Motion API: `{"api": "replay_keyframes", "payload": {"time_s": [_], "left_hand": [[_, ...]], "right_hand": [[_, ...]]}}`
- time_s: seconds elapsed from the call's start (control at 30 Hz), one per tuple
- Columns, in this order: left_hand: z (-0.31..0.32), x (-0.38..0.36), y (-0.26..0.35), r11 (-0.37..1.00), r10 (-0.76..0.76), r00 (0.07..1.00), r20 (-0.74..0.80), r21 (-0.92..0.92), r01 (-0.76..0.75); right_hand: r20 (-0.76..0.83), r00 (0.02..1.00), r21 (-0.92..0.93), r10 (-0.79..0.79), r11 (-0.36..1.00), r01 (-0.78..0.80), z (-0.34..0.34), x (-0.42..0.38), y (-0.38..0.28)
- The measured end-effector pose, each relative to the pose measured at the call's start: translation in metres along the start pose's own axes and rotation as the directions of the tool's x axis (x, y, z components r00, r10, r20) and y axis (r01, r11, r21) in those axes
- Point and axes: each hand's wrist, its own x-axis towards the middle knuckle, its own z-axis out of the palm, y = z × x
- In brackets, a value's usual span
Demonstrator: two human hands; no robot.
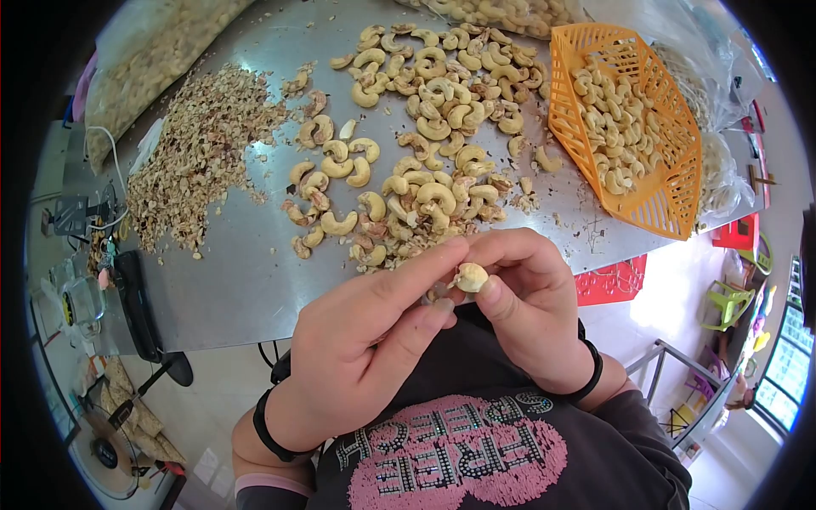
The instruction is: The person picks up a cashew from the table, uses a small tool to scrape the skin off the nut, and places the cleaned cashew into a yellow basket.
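Observation:
A pale cashew nut [470, 278] is pinched between the thumb and fingers of my right hand [531, 306], just over the table's near edge. My left hand [361, 331] meets it from the left, thumb and forefinger closed near the nut. Something small and greyish shows at its fingertips, too hidden to name. Just beyond both hands lies a loose heap of cashews [438, 200], some with brown skin still on them. A larger pile of cashews [459, 85] spreads farther back.
An orange slotted basket [568, 102] holding pale cashews stands at the right. Skin fragments [200, 144] form a broad mound on the left of the metal table [255, 297]. Bulging bags [161, 51] of nuts lie at the back, and a black device [136, 306] sits at the left edge.

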Motion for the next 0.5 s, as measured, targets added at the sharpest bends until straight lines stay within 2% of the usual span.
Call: {"api": "replay_keyframes", "payload": {"time_s": [0.17,0.23,0.33,0.43,0.47,0.5], "left_hand": [[-0.002,0.001,0.003,0.999,-0.021,1.000,0.017,0.027,0.020],[-0.002,0.000,0.004,0.996,-0.085,0.996,0.004,-0.029,0.085],[-0.002,0.001,0.009,0.989,-0.139,0.990,0.006,0.044,0.139],[0.004,-0.004,0.000,0.990,-0.055,0.992,-0.117,0.121,0.069],[0.003,-0.007,-0.011,0.987,-0.023,0.990,-0.140,0.152,0.044],[0.003,-0.006,-0.015,0.995,-0.055,0.990,-0.129,0.077,0.066]], "right_hand": [[-0.066,0.995,-0.013,0.076,0.997,-0.077,0.000,-0.002,-0.003],[-0.086,0.991,-0.021,0.106,0.994,-0.108,-0.001,-0.002,-0.002],[-0.049,0.978,0.116,0.204,0.973,-0.198,-0.003,-0.001,0.001],[-0.116,0.947,0.011,0.300,0.954,-0.300,0.004,0.000,0.001],[-0.097,0.954,-0.008,0.283,0.958,-0.286,0.003,0.000,0.004],[-0.089,0.964,0.005,0.249,0.968,-0.249,0.003,0.002,0.006]]}}
